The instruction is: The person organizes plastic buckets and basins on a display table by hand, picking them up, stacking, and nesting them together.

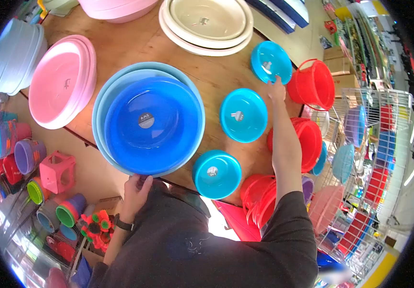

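Note:
My right hand (277, 90) reaches out to the far right and pinches the near rim of a turquoise basin (264, 62). Two more turquoise basins, a middle one (245, 122) and a near one (219, 177), stand on the table closer to me. Down at the table's front edge, my left hand (137, 192) has its fingers closed at the near rim of a big blue basin (163, 144). That basin sits inside larger light blue basins (100, 120). How far the left fingers reach under the rim is hidden.
A wooden table (120, 43) carries stacked pink basins (56, 91) and cream basins (207, 29). Red buckets (312, 86) line its right side. Beyond is a wire rack (384, 125). More buckets (29, 156) and a pink stool (57, 172) are at lower left.

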A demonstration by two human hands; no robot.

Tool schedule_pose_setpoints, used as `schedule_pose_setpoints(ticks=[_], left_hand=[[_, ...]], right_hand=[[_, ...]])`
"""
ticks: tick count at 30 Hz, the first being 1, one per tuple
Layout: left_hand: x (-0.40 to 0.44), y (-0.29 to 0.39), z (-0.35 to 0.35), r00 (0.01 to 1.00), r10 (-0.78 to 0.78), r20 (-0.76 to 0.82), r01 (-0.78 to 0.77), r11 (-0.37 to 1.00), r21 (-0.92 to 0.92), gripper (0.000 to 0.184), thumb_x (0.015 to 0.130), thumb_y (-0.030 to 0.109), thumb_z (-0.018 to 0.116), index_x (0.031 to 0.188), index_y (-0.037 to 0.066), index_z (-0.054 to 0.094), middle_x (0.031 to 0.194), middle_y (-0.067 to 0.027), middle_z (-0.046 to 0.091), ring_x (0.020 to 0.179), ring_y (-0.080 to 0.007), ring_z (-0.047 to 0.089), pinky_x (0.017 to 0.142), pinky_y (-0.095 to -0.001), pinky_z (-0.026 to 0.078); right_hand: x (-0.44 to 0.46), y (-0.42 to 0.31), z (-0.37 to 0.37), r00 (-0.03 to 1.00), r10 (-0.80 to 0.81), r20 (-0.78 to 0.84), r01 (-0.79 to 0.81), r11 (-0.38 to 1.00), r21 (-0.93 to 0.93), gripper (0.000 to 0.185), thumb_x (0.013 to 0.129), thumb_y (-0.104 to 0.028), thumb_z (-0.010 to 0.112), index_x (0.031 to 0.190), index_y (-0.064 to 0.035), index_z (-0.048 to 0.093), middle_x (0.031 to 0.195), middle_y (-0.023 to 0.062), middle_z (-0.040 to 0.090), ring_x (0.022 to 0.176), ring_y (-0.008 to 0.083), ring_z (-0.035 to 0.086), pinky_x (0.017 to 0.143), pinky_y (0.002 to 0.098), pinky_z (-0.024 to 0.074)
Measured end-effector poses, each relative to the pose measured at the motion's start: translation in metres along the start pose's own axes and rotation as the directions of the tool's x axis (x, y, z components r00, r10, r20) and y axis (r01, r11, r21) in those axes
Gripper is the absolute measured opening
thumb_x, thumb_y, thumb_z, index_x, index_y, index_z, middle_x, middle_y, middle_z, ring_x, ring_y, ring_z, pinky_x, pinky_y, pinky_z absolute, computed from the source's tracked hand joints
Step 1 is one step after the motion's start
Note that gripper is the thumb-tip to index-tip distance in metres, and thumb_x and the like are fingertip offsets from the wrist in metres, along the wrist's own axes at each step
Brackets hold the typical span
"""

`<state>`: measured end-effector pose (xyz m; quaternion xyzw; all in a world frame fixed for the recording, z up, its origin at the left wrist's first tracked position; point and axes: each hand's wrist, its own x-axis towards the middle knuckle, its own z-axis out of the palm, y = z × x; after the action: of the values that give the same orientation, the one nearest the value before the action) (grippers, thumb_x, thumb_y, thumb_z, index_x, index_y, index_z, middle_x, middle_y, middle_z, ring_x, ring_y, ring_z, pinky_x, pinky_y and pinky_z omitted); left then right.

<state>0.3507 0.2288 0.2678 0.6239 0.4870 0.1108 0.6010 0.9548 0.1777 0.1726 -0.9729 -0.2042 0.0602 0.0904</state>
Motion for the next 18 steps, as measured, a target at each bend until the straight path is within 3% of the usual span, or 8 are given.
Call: schedule_pose_setpoints(ticks=[3, 5, 11, 18], left_hand=[[-0.004, -0.018, 0.000, 0.999, -0.012, -0.037, 0.008, 0.995, -0.097, 0.021, 0.092, 0.016, 0.062, 0.100, -0.004, 0.062, 0.080, -0.0069, 0.065, 0.071, -0.0117, 0.059, 0.068, -0.0271, 0.048], [-0.003, -0.017, -0.003, 0.999, -0.035, -0.018, 0.034, 0.998, -0.060, 0.021, 0.092, 0.016, 0.062, 0.100, -0.004, 0.062, 0.079, -0.0067, 0.065, 0.072, -0.0117, 0.060, 0.068, -0.0272, 0.049], [-0.001, -0.016, -0.002, 0.998, -0.059, -0.029, 0.057, 0.996, -0.065, 0.023, 0.092, 0.017, 0.062, 0.100, -0.004, 0.062, 0.080, -0.0066, 0.066, 0.073, -0.0117, 0.061, 0.068, -0.0272, 0.049], [0.002, -0.018, -0.001, 0.999, -0.038, -0.023, 0.036, 0.994, -0.103, 0.024, 0.092, 0.017, 0.063, 0.104, -0.004, 0.061, 0.083, -0.0062, 0.066, 0.073, -0.0113, 0.060, 0.068, -0.0271, 0.049]], right_hand=[[0.020, 0.010, 0.020, 0.995, -0.094, 0.036, 0.093, 0.995, 0.038, 0.053, 0.087, -0.038, 0.060, 0.131, -0.0093, 0.051, 0.116, 0.0235, 0.062, 0.107, 0.0408, 0.060, 0.091, 0.0481, 0.0468], [0.031, 0.016, 0.035, 0.992, -0.112, 0.059, 0.111, 0.994, 0.025, 0.049, 0.088, -0.036, 0.058, 0.128, -0.0085, 0.054, 0.114, 0.0232, 0.063, 0.106, 0.0409, 0.060, 0.091, 0.0477, 0.0472], [0.025, 0.002, 0.031, 1.000, 0.018, 0.011, -0.017, 0.999, -0.038, 0.044, 0.088, -0.036, 0.059, 0.125, -0.0114, 0.058, 0.112, 0.0215, 0.065, 0.105, 0.0389, 0.062, 0.089, 0.0472, 0.0488], [0.014, -0.014, 0.015, 0.974, 0.125, -0.190, -0.110, 0.990, 0.090, 0.037, 0.083, -0.034, 0.060, 0.110, -0.0114, 0.068, 0.101, 0.0197, 0.069, 0.098, 0.0370, 0.065, 0.085, 0.0460, 0.0511]])
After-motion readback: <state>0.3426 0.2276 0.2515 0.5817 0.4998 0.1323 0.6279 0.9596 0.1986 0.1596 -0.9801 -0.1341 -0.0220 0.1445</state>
